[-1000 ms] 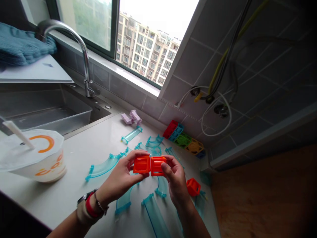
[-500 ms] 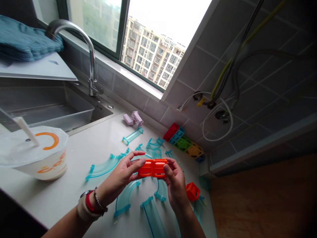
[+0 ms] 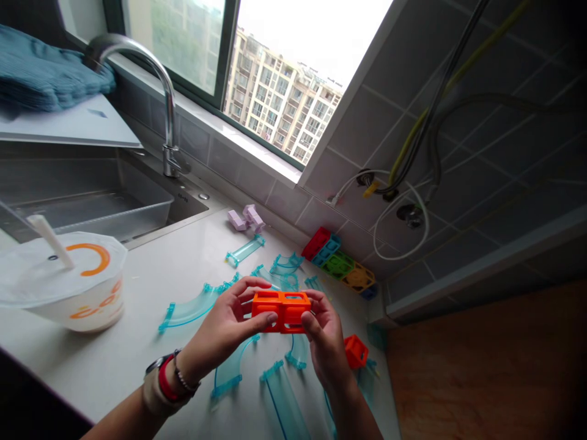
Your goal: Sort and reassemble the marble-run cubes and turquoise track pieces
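Two orange hollow toy blocks (image 3: 281, 310), set end to end, are held level above the counter between my hands. My left hand (image 3: 238, 311) grips the left block, thumb on the near face and fingers behind it. At the other end, my right hand (image 3: 323, 330) is closed on the right block, its thumb at the lower corner. Clear teal track pieces, among them a curved one (image 3: 197, 308) and a straight one (image 3: 285, 400), lie on the counter around and below my hands. Another orange block (image 3: 356, 351) rests right of my right hand.
A row of coloured hollow blocks (image 3: 339, 264) stands along the tiled wall. Pale purple pieces (image 3: 246, 217) lie near the sink (image 3: 137, 226). On the left is a large cup (image 3: 98, 299) with a straw. The counter (image 3: 142, 366) ends at the right.
The orange blocks have been tilted, so their upper face with its openings now shows more. My left thumb has shifted lower on the near face.
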Motion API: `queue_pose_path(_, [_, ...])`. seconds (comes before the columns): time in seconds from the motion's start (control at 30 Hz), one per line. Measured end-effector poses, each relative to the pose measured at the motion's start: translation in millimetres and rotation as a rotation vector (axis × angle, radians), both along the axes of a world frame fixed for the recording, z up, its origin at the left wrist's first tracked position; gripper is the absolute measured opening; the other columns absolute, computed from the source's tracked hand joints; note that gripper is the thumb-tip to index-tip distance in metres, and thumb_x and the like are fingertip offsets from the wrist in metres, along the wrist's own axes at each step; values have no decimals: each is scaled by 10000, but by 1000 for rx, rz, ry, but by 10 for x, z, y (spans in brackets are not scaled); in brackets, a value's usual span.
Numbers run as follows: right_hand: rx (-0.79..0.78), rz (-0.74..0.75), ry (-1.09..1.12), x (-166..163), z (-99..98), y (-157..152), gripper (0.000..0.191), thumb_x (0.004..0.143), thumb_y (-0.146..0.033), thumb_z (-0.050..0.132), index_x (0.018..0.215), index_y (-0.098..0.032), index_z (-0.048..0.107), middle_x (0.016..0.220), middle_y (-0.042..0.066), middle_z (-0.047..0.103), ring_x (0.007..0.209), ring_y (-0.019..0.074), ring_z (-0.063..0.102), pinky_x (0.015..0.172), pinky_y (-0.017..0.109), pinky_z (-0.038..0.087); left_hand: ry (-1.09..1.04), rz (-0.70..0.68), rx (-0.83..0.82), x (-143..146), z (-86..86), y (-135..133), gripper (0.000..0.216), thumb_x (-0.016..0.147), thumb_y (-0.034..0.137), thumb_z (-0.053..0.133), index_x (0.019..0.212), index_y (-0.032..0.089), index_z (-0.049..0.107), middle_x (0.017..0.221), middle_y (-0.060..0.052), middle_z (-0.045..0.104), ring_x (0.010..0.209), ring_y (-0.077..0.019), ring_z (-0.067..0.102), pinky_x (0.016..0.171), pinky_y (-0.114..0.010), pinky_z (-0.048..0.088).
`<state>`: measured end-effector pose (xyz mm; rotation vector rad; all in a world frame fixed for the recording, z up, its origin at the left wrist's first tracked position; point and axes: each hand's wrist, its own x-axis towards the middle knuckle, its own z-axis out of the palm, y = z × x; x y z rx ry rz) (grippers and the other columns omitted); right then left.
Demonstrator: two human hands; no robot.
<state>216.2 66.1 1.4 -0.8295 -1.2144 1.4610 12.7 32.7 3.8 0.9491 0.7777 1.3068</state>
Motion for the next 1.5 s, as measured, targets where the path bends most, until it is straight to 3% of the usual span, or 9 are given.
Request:
queue_pose_path(0.37, [101,-10,-50,14,31,23,518,740,-474,910,1150,-245,691,901,12,682,803,161,662,739,265,548,135,-26,95,-32,-35,-34,373,887,354,807,1188,237,622,1127,-84,745,929,-228,768,725,-268,636])
queue_pose_path(0.63, [118,17,-28,-18,49,18,576,693,-554,920,1139,-255,713,810,-7,643,736,163,631,688,272,550,433,132,244,13,101,-180,529,799,407,868,1246,270,620,1261,-97,716,1000,-276,773,827,-330,664])
queue_pose_path(0.87, [110,47,-70,-7,58,-3,559,717,-566,900,1148,-260,720,755,-25,588,668,147,580,680,277,536,414,123,217,60,44,-187,518,800,397,869,1229,270,608,1189,-73,750,995,-278,784,857,-364,666])
queue_pose_path(1.0, [119,58,-96,44,99,-3,543,736,-564,885,1160,-266,726,762,-26,577,671,146,562,692,277,519,399,107,236,58,95,-226,494,818,377,860,1234,283,611,1202,-56,738,1015,-258,774,876,-348,653])
queue_pose_path(1.23, [108,127,-99,83,233,-41,563,711,-610,878,1129,-272,714,764,-9,615,682,171,571,640,275,472,592,190,435,94,233,-338,500,833,315,846,1273,316,609,1326,-59,648,1246,-272,642,1009,-363,579])
queue_pose_path(1.5, [64,38,-159,53,225,-21,492,710,-610,869,1007,-258,696,684,-44,478,624,144,466,597,255,409,663,179,354,149,148,-278,455,862,311,791,1266,297,584,1227,-50,678,1049,-249,701,893,-364,592])
